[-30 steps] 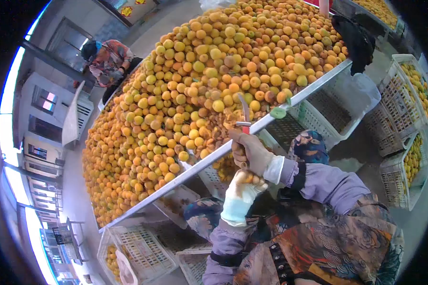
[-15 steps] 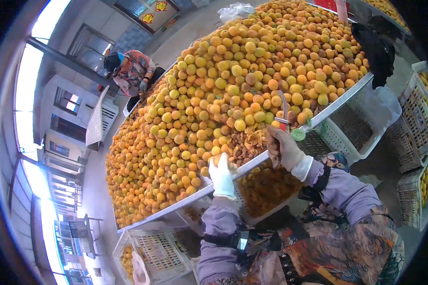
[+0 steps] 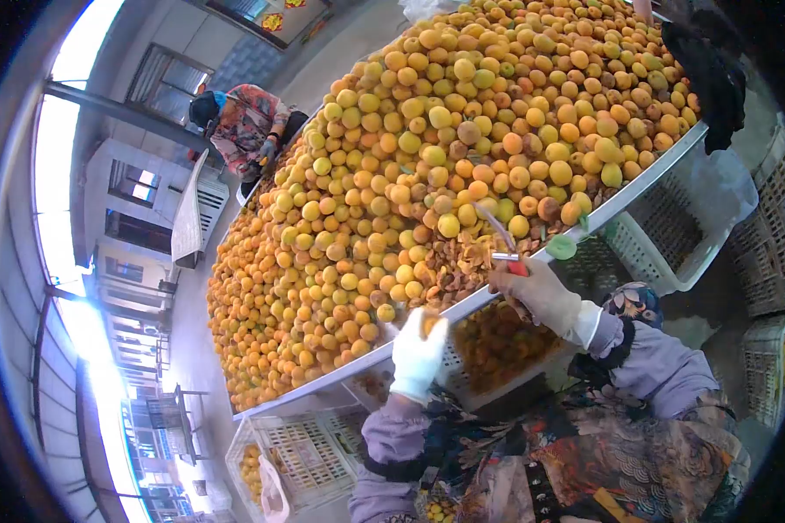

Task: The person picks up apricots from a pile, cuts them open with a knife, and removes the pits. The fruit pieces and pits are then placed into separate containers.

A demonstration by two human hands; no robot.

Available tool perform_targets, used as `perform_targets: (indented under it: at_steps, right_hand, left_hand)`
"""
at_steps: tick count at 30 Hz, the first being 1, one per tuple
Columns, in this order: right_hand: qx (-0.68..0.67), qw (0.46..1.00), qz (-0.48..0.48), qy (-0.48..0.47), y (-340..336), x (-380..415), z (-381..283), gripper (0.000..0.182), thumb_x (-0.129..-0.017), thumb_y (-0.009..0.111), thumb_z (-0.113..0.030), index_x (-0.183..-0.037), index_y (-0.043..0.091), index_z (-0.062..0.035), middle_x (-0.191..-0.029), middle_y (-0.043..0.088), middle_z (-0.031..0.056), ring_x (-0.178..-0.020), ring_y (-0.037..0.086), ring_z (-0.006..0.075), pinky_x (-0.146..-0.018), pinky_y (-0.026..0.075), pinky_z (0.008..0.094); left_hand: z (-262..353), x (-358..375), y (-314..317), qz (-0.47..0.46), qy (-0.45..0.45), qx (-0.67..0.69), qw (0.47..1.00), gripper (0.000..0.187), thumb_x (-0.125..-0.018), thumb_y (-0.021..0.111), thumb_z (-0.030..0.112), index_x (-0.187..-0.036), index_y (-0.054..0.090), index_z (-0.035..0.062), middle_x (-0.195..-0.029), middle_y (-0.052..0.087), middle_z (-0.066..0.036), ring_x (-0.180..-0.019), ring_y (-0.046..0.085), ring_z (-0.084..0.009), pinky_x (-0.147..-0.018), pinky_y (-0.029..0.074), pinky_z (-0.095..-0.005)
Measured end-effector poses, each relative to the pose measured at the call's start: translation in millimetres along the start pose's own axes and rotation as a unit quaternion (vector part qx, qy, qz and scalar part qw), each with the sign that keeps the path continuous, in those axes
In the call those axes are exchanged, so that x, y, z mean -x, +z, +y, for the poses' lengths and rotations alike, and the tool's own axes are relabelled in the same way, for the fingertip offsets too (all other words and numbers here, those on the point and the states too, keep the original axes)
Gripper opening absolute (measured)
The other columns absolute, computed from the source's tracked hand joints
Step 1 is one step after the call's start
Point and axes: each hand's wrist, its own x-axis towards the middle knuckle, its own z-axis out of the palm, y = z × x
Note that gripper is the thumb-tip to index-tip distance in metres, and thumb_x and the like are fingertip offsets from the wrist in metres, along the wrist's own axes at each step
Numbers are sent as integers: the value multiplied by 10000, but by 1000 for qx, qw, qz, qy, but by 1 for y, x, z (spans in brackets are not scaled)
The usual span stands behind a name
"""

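Note:
My left hand, in a white glove, is just in front of the table edge with its fingers closed around an apricot. My right hand, in a soiled glove, grips a knife by its red handle. The knife's thin curved blade points up and left over the fruit. Beyond both hands rises a large heap of apricots on a metal-edged table. Split apricot pieces lie at the near rim, between the hands.
Below the edge sits a crate of dark orange pieces. Plastic crates stand at the lower left and right. A black cloth hangs at the far right corner. Another person works at the heap's left side.
My left hand has drawn back from the heap towards me with the apricot. The knife in my right hand has tilted further left. The view has shifted slightly.

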Motion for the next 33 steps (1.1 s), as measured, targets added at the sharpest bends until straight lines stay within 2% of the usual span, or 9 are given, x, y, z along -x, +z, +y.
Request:
perform_targets:
  at_steps: [3,7,9,14,17,23,27,29,33]
  right_hand:
    - [-20,999,-10,39,-6,-4,4,244,-836,635,-309,-792,570,-78,-633,488,-56,-584,459,40,-526,375,208]
    - [-26,1000,11,0,0,-6,6,179,-859,561,-205,-780,554,-44,-522,458,0,-375,408,82,-342,312,221]
    - [-14,1000,-3,28,2,-5,3,181,-857,565,-201,-780,559,-38,-529,465,3,-394,423,80,-364,331,214]
    - [63,998,-8,5,5,-7,10,240,-837,625,-264,-937,580,-51,-757,557,-14,-696,503,75,-634,429,240]
    - [19,1000,-20,-2,6,-10,14,237,-827,637,-254,-938,585,-50,-789,571,-4,-749,510,87,-697,433,257]
    - [59,997,-22,32,6,-12,15,196,-832,626,-237,-895,593,-55,-773,568,-5,-732,508,88,-691,431,254]
    - [58,998,-24,30,8,-13,16,191,-830,628,-231,-896,592,-56,-757,563,-11,-716,504,85,-673,429,249]
    - [58,998,-23,30,7,-14,20,193,-829,629,-231,-901,592,-55,-755,563,-12,-713,502,83,-669,428,247]
    - [58,997,-20,36,8,-18,25,225,-837,632,-248,-915,586,-41,-752,560,-15,-706,495,75,-652,423,244]
  left_hand:
    - [21,9,-12,-63,-22,-82,994,227,-804,637,184,-949,586,16,-841,625,-101,-804,609,-194,-703,479,-283]
    - [-2,-17,-20,47,68,8,997,208,-765,664,172,-922,627,41,-861,613,-118,-770,603,-245,-723,486,-307]
    - [-25,-49,-23,86,-1,130,988,207,-769,650,142,-933,615,20,-892,623,-119,-802,610,-234,-741,486,-308]
    - [-78,-131,-21,144,27,-130,981,494,-744,648,220,-1193,513,63,-1111,575,-150,-1019,557,-286,-880,439,-367]
    - [-92,-160,-13,46,-28,-286,957,639,-730,645,270,-1307,413,122,-1233,492,-153,-1063,507,-324,-896,422,-408]
    - [-107,-180,-1,72,-48,-335,938,601,-742,651,271,-1291,441,144,-1201,480,-159,-1061,500,-324,-900,415,-413]
    - [-113,-177,1,89,-46,-276,956,583,-765,654,240,-1291,435,112,-1206,482,-154,-1070,504,-293,-901,425,-398]
    - [-119,-171,1,105,7,124,987,477,-834,574,153,-1269,434,18,-1220,493,-148,-1120,490,-253,-946,409,-359]
    - [-56,-117,-26,7,2,368,930,364,-899,467,19,-1243,402,-79,-1172,511,-165,-1057,547,-218,-907,465,-313]
